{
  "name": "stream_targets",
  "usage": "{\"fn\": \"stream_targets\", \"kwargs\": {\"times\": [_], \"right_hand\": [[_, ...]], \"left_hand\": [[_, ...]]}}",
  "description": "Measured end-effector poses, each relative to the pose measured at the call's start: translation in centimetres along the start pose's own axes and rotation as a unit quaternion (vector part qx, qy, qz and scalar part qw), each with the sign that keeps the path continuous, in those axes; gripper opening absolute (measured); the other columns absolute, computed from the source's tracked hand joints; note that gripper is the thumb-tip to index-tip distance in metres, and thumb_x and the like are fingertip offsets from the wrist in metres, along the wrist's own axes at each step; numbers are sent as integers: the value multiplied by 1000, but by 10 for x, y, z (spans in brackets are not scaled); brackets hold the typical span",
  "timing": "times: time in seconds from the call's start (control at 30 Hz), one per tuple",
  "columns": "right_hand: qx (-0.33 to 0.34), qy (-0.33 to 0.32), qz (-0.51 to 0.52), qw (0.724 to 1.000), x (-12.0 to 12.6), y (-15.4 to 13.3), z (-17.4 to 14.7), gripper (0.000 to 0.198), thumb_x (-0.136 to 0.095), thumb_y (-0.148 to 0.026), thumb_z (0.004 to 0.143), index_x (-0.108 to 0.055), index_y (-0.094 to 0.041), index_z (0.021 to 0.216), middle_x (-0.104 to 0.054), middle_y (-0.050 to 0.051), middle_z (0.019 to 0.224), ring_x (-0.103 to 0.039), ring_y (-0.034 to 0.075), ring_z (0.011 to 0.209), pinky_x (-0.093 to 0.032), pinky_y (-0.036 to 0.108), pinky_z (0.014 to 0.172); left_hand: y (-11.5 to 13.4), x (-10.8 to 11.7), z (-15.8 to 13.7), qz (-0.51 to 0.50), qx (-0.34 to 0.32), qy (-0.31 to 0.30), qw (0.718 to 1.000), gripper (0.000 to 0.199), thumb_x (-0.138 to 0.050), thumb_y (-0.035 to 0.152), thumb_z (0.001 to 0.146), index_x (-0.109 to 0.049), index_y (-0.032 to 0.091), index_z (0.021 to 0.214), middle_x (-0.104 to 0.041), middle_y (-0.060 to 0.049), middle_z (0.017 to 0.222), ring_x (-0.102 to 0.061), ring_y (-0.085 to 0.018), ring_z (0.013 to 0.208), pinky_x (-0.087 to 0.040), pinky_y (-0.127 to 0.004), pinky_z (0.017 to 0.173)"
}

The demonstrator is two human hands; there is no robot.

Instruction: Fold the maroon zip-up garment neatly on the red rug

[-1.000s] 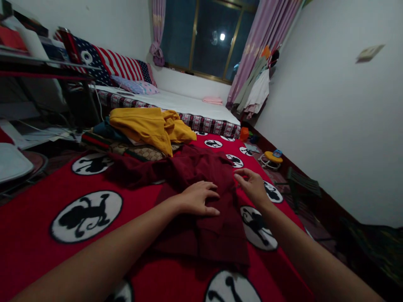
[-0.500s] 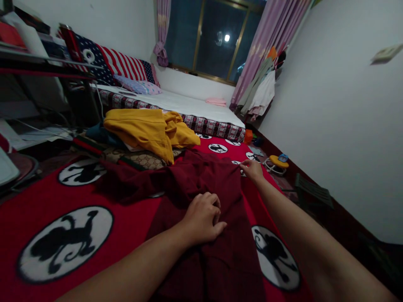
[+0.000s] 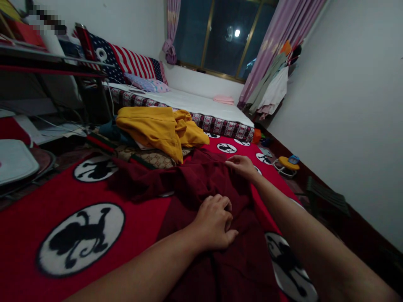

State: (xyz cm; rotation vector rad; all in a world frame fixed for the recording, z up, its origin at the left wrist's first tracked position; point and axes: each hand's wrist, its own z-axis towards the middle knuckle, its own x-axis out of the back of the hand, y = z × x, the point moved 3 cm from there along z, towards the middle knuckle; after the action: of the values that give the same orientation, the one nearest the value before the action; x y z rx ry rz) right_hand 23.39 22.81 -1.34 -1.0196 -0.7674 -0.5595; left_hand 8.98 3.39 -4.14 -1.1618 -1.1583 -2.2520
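A dark maroon cloth garment (image 3: 201, 184) lies rumpled mid-way across the red monkey-print blanket (image 3: 47, 201). The left hand (image 3: 214, 222) presses it, fingers curled; the right hand (image 3: 241, 165) pinches its far edge. Soft, light, limp; best held at edges.

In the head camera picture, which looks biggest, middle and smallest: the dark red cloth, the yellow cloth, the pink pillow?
1. dark red cloth, though it lies nearest the camera
2. yellow cloth
3. pink pillow, farthest away
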Motion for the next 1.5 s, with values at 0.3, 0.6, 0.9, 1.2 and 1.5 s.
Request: {"fn": "stream_targets", "kwargs": {"times": [0.3, 0.6, 0.9, 1.2, 1.5], "right_hand": [[-62, 69, -9, 996, -28, -43, -22, 49, -66, -12, 68, -61, -14, 117, -63, 16, 117, -63, 25, 100, -49, 40, 91], [-95, 152, 300, 937, -37, -73, -131, 44, -54, -49, 82, -66, -15, 107, -68, 14, 116, -61, 27, 109, -48, 44, 95], [51, 160, 186, 968, -37, -83, -147, 27, -54, -37, 82, -70, -18, 94, -67, 12, 112, -60, 24, 108, -44, 44, 100], [157, 156, 107, 969, -41, -112, -153, 16, -58, -30, 86, -67, -20, 93, -67, 9, 105, -60, 22, 103, -46, 40, 95], [190, 110, 21, 975, -49, -131, -158, 52, -65, -28, 82, -52, -18, 131, -52, 13, 136, -48, 26, 125, -41, 45, 103]], "left_hand": [[0, 4, 0, 22, -6, 18, 1000, 29, -72, 41, 74, -63, 18, 59, -64, -4, 101, -55, -23, 99, -42, -39, 87], [-15, 5, 6, -14, -35, 56, 998, 13, -60, 19, 79, -72, 16, 85, -72, -7, 91, -64, -20, 88, -49, -31, 83], [-13, 26, -21, -92, -77, 65, 991, 13, -63, 15, 81, -69, 16, 93, -73, -7, 100, -66, -18, 95, -50, -28, 88], [-94, 178, -121, 265, 78, 266, 924, 56, -62, 22, 78, -47, 17, 133, -51, -13, 134, -44, -29, 125, -36, -46, 106], [-153, 205, -131, 300, 41, 96, 948, 19, -53, 27, 85, -70, 21, 92, -60, -9, 126, -49, -24, 119, -37, -43, 103]]}}
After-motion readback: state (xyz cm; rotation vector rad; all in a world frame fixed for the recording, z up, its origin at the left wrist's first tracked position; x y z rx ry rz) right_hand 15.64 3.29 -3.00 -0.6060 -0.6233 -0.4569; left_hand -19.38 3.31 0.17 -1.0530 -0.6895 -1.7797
